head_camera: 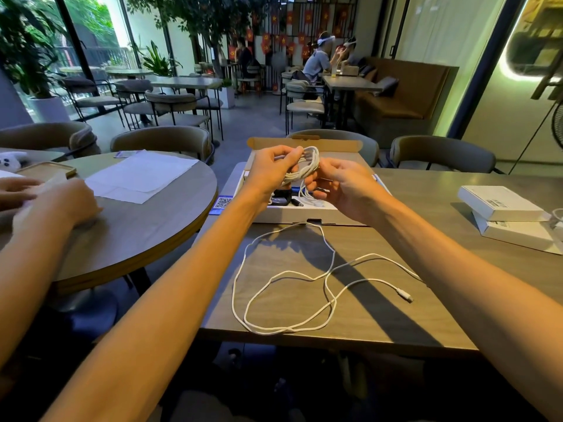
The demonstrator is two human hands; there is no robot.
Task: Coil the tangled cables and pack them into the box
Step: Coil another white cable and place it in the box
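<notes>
My left hand [271, 167] and my right hand [341, 185] hold a coiled white cable [306, 166] between them, raised over the open cardboard box [292, 213]. Loose strands of the coil hang down toward the box. Dark items lie inside the box, partly hidden by my hands. A second white cable [286, 281] lies in loose tangled loops on the wooden table [411, 315] in front of the box, its connector [405, 294] resting to the right.
Two white flat boxes [502, 205] are stacked at the table's right. A round table [131, 220] on the left holds white paper [140, 176], and another person's hands [61, 202] work there. Chairs stand behind both tables.
</notes>
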